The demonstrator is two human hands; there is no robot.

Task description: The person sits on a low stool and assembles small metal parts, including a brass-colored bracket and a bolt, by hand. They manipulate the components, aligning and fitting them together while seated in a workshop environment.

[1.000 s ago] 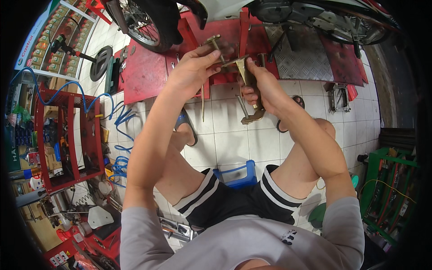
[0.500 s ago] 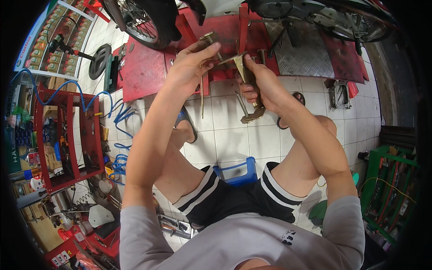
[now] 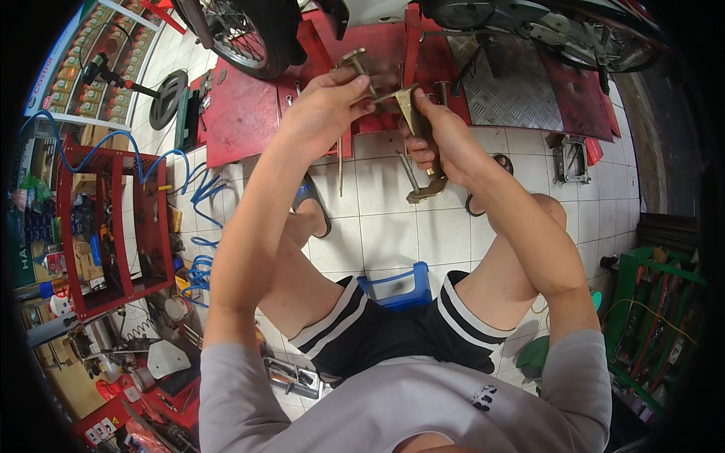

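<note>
My left hand is closed around a brass-coloured metal pin with a flat disc head, held over the near edge of the red work platform. Beneath that hand a thin metal rod points down; whether the hand holds it too is hard to tell. In my right hand is a brass-coloured metal bracket, gripped between thumb and fingers. Its lower end hangs over the floor, with a bolt-like rod sticking up from it. The pin's tip is close to the bracket's upper edge; contact is unclear.
A spoked motorcycle wheel and an engine stand above the red platform. A red shelf rack and coiled blue hose are left, a green rack right. A blue stool is beneath me.
My left hand has shifted slightly with the pin, whose disc head has tilted a little. The bracket in my right hand has moved slightly right and up.
</note>
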